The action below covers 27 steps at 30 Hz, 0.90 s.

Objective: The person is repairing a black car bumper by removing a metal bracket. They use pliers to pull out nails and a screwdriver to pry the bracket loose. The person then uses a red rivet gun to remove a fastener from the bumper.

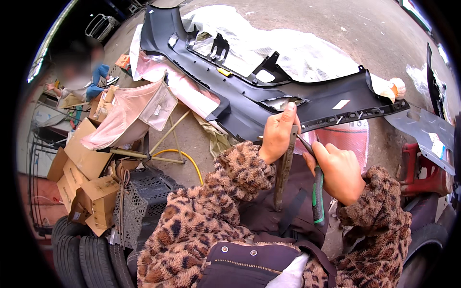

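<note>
My left hand (pixel 279 129) grips a long, narrow, weathered metal strip (pixel 283 182), which hangs downward from it over my lap. My right hand (pixel 338 168) is closed around pliers with black-and-green handles (pixel 318 206); their slim jaws reach up to the top part of the strip, though their tips are hard to make out. Just beyond both hands lies a large black plastic bumper (pixel 213 101), inner side up, with slots, tabs and a small yellow label, on white and pink wrapping (pixel 283 43).
Left are a pink-cloth folding seat (pixel 120 117), cardboard boxes (pixel 84 149), a perforated crate (pixel 139 201), tyres (pixel 96 259) and a yellow hose (pixel 192 168). A person (pixel 79 81) sits farther back. Right are a grey panel (pixel 422 134) and red stool (pixel 413 163).
</note>
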{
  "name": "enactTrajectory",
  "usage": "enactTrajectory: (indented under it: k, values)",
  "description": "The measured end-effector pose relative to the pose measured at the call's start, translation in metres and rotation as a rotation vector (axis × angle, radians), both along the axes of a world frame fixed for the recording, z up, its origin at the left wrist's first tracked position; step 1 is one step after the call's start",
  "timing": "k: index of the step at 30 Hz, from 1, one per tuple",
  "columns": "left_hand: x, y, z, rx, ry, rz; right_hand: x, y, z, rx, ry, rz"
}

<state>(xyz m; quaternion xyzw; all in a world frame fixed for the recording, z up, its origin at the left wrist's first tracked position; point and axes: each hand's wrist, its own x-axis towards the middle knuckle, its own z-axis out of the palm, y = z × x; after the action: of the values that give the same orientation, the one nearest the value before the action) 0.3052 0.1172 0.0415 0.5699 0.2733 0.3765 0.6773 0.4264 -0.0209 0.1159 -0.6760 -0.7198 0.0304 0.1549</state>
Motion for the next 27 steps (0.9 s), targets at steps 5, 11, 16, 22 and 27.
enactTrajectory:
  k: [5,11,16,22,27]
  values:
    - [0.004,-0.005,-0.004,0.038,-0.015,0.017,-0.006,-0.004,-0.001,0.071,0.048,-0.011]
    - [0.014,-0.01,-0.017,0.045,-0.035,0.039,-0.005,0.0,-0.004,-0.007,0.023,-0.037]
    - [0.029,-0.028,-0.001,0.292,0.133,0.238,0.02,0.001,0.007,-0.224,0.322,-0.073]
    - [0.032,-0.048,0.014,0.366,0.137,0.213,0.017,-0.006,0.034,-0.251,0.502,0.052]
    - [0.023,-0.056,0.019,0.333,0.101,0.158,0.027,-0.011,0.052,-0.419,0.164,0.127]
